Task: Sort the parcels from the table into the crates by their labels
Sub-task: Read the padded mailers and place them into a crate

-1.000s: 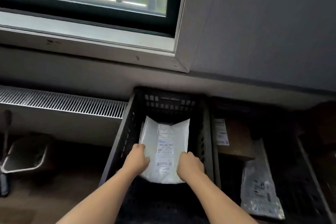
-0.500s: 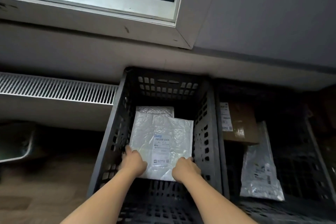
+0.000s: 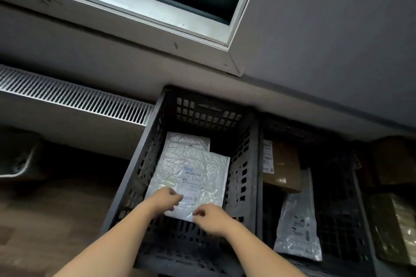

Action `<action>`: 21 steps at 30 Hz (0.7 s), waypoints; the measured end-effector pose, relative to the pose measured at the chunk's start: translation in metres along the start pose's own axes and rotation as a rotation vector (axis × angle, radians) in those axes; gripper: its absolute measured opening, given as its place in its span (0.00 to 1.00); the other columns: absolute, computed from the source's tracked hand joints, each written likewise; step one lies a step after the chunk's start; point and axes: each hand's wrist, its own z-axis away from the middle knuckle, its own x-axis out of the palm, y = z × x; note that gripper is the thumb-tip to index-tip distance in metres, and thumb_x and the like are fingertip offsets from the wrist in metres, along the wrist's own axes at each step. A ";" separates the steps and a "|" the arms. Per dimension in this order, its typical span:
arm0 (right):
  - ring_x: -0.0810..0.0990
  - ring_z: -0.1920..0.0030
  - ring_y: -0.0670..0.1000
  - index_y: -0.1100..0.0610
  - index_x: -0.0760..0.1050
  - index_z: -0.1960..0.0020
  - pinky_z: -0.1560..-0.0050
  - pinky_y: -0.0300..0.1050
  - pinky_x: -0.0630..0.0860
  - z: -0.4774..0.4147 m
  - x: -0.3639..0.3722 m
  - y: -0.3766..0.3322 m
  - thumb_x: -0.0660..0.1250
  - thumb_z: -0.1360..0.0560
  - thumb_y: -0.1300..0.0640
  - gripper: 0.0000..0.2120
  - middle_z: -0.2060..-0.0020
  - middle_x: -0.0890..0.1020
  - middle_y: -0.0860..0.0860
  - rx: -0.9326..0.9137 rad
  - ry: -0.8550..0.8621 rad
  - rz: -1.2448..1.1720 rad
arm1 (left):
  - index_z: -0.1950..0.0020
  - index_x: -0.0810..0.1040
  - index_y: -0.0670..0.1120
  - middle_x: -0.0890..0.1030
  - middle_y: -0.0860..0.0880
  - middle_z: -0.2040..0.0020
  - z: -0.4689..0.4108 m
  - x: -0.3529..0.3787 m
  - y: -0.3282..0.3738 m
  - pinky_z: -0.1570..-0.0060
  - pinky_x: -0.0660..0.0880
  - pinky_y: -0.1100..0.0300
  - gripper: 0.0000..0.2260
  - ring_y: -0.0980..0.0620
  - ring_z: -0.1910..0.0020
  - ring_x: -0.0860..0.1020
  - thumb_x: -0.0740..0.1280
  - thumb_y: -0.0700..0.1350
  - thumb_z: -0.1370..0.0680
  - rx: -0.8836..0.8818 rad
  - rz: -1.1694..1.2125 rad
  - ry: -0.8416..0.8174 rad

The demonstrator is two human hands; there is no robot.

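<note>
A white padded parcel (image 3: 198, 173) with a printed label lies flat in the black slotted crate (image 3: 243, 164), on top of another white parcel (image 3: 186, 141). My left hand (image 3: 165, 201) hovers over the parcel's near left part with its fingers loosely curled. My right hand (image 3: 212, 217) is at the parcel's near right corner, its fingertips just at the edge and loosely curled. Neither hand clearly grips the parcel. Both forearms reach in over the crate's near wall.
To the right, a second crate (image 3: 337, 227) holds a brown box (image 3: 286, 168) and a clear plastic bag parcel (image 3: 297, 225). Further right lie more brown parcels (image 3: 394, 225). A radiator grille (image 3: 74, 96) and a window sill run behind. Brown floor lies at left.
The parcel has gone from tilted in both hands to lying flat in the crate. My fingers have loosened and drawn back to its near edge. The view has tilted.
</note>
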 end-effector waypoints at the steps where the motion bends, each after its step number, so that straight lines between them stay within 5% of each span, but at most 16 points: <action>1: 0.81 0.49 0.50 0.54 0.80 0.39 0.46 0.46 0.78 0.005 -0.001 -0.002 0.62 0.20 0.51 0.15 0.44 0.83 0.51 -0.028 0.020 -0.061 | 0.49 0.77 0.43 0.82 0.46 0.49 0.006 -0.002 0.004 0.57 0.73 0.57 0.12 0.49 0.57 0.79 0.66 0.52 0.20 0.022 0.035 0.018; 5: 0.80 0.57 0.47 0.55 0.79 0.43 0.55 0.43 0.78 0.030 -0.026 -0.019 0.61 0.17 0.53 0.10 0.51 0.82 0.50 -0.106 0.111 -0.390 | 0.44 0.79 0.44 0.82 0.48 0.46 0.043 -0.013 0.037 0.57 0.74 0.57 0.13 0.51 0.47 0.81 0.65 0.53 0.18 0.104 0.190 0.116; 13: 0.84 0.51 0.50 0.54 0.79 0.40 0.48 0.46 0.81 0.118 -0.091 0.002 0.64 0.18 0.47 0.14 0.46 0.86 0.52 -0.260 0.244 -0.886 | 0.46 0.81 0.47 0.84 0.50 0.48 0.108 -0.002 0.145 0.49 0.80 0.54 0.10 0.52 0.46 0.82 0.67 0.52 0.19 0.428 0.245 0.154; 21: 0.84 0.43 0.55 0.55 0.79 0.36 0.43 0.51 0.80 0.227 -0.141 0.149 0.60 0.17 0.44 0.19 0.45 0.86 0.54 -0.334 0.547 -1.357 | 0.49 0.82 0.46 0.85 0.48 0.51 0.156 0.153 0.278 0.44 0.80 0.48 0.07 0.51 0.51 0.83 0.68 0.48 0.19 0.626 0.211 -0.111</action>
